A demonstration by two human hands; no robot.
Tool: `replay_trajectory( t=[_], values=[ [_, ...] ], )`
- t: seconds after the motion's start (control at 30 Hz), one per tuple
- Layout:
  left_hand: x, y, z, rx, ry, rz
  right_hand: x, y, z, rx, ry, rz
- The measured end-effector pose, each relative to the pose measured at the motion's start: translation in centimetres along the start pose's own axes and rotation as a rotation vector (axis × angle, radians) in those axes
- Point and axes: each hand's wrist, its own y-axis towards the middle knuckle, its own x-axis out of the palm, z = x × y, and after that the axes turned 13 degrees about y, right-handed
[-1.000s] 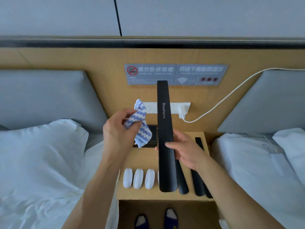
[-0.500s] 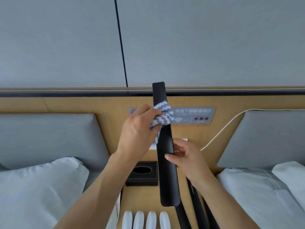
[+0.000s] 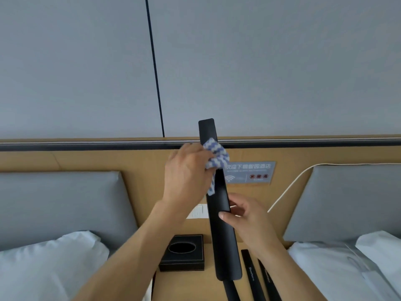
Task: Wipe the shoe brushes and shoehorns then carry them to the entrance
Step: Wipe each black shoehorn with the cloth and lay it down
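Observation:
My right hand (image 3: 245,218) grips a long black shoehorn (image 3: 223,240) around its middle and holds it nearly upright over the nightstand. My left hand (image 3: 186,172) clutches a blue-and-white zigzag cloth (image 3: 216,157) and presses it against the upper part of the shoehorn, just below its top end. Three more black shoehorns (image 3: 252,276) lie flat on the wooden nightstand (image 3: 208,281) under the held one. The white shoe brushes are out of view.
A black tissue box (image 3: 182,253) sits at the back left of the nightstand. Beds with white pillows (image 3: 50,263) flank it on both sides. Behind are a wooden headboard with a grey sign (image 3: 249,172), a white socket and a white cable (image 3: 288,187).
My head has tilted up, so the brushes dropped out of view. My left hand brought the cloth onto the shoehorn and slid it toward the top end.

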Motion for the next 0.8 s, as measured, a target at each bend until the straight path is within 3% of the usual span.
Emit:
replay_trajectory(
  t=[0.4, 0.7, 0.8],
  values=[
    [-3.5, 10.9, -1.4, -0.054, 0.157, 0.131, -0.1, 2.0, -1.7, -0.114, -0.092, 0.009],
    [-2.5, 8.7, 0.6, -0.007, 0.114, 0.107, -0.3, 3.8, -2.9, -0.157, -0.107, 0.032],
    [-1.6, 7.1, 1.6, 0.027, 0.109, 0.062, -0.3, 4.2, -3.1, -0.13, 0.019, 0.047]
  ],
)
